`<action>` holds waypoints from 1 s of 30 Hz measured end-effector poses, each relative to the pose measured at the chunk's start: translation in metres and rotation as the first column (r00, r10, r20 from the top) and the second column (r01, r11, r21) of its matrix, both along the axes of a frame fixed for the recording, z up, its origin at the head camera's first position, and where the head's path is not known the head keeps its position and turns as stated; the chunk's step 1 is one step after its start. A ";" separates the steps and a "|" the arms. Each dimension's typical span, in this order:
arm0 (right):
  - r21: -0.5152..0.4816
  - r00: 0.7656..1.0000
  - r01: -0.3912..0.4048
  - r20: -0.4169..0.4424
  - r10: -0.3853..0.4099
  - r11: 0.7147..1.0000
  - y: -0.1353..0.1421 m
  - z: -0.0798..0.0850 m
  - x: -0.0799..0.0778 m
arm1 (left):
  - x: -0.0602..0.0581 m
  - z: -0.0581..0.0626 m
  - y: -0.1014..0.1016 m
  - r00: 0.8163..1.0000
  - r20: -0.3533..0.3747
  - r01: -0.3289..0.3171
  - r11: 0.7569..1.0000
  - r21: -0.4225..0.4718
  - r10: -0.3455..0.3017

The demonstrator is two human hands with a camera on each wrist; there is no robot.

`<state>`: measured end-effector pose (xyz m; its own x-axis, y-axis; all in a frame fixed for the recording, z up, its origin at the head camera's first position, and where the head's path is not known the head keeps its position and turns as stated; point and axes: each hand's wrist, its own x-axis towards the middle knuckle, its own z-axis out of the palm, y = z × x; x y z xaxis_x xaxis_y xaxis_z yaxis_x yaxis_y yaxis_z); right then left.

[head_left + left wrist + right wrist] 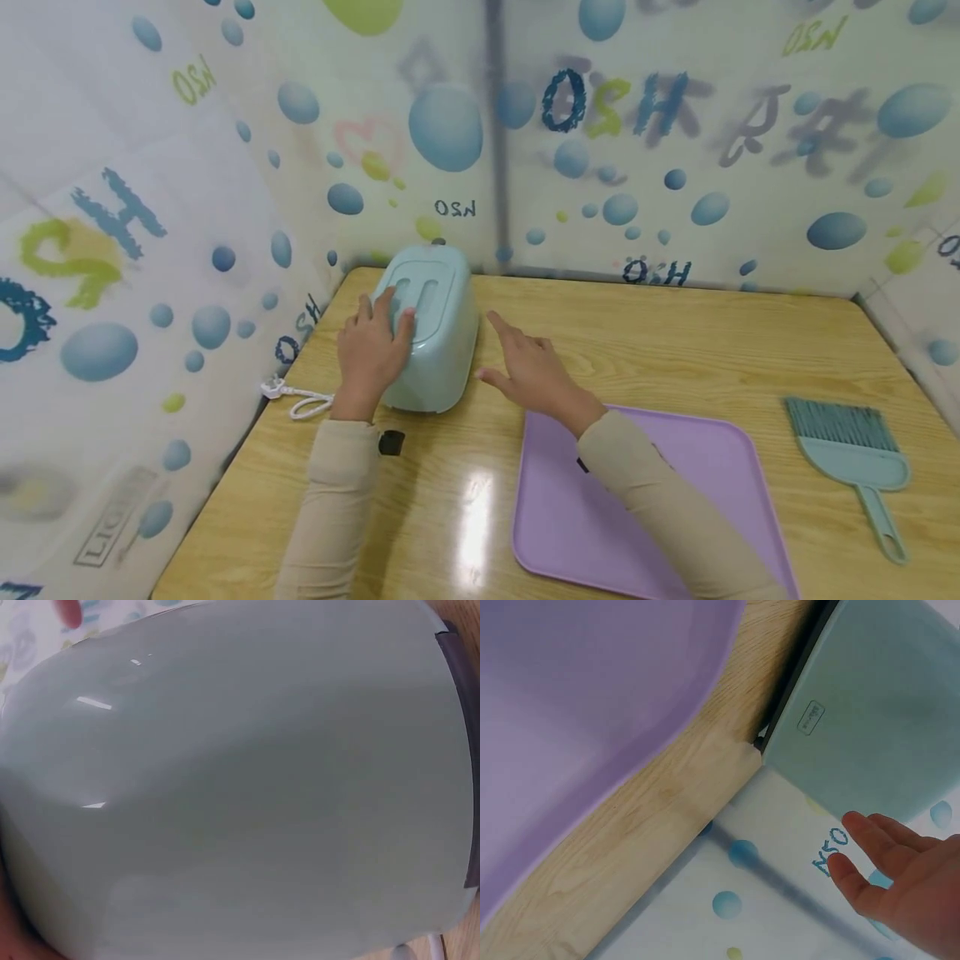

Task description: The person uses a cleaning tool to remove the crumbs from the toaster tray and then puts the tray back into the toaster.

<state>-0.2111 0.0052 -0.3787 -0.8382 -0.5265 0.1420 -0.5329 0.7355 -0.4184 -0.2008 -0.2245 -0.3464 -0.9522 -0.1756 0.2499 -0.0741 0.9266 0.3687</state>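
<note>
My left grip [372, 346] is released, its fingers spread and laid over the near left part of the top of a pale mint-green, glossy, round-cornered toaster [435, 367] with two long slots [427, 302]. Whether every fingertip there touches, I cannot tell. The toaster stands upright on the pale wood-grain tabletop [675, 350], directly under my left grip and just left of my right one. My right grip [536, 367] is released too, holding nothing: its fingers reach forward, thumb apart, beside the toaster's right side with a gap between. On that side, ahead of my right grip, I see a small rectangular label [811, 718].

To the left of my left grip lie a white plug [273, 387] and its white looped cord [309, 403]. A flat lilac tray [558, 517] with a raised rim lies nearer me than my right grip, partly beneath my forearm in its beige sleeve [663, 500]. Well to the right of that grip rests a teal hand brush [855, 457] with dark green bristles.
</note>
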 end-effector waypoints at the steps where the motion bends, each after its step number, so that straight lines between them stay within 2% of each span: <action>1: 0.001 1.000 -0.008 0.000 0.008 1.000 -0.002 0.001 0.000 | 0.000 0.000 0.000 1.000 -0.009 -0.002 1.000 0.001 0.002; 9: -0.007 0.997 -0.080 0.019 0.081 0.997 -0.012 0.003 0.003 | -0.001 -0.004 -0.002 0.994 -0.100 -0.034 0.999 -0.024 0.032; 16: -0.039 0.993 -0.118 0.008 0.119 0.992 -0.021 0.002 0.005 | 0.000 -0.006 -0.003 0.992 -0.111 -0.067 0.997 -0.024 0.064; 21: -0.060 0.990 -0.138 0.021 0.139 0.989 -0.028 0.005 0.006 | 0.002 -0.006 -0.002 0.987 -0.147 -0.073 0.997 -0.039 0.067; 30: -0.022 0.990 -0.137 0.028 0.138 0.990 -0.038 0.003 0.007 | 0.006 -0.005 0.002 0.984 -0.160 -0.096 0.991 -0.094 0.080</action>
<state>-0.2040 -0.0328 -0.3752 -0.7621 -0.6343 0.1300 -0.6156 0.6475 -0.4493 -0.1949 -0.2221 -0.3518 -0.8820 -0.2235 0.4148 -0.1064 0.9521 0.2868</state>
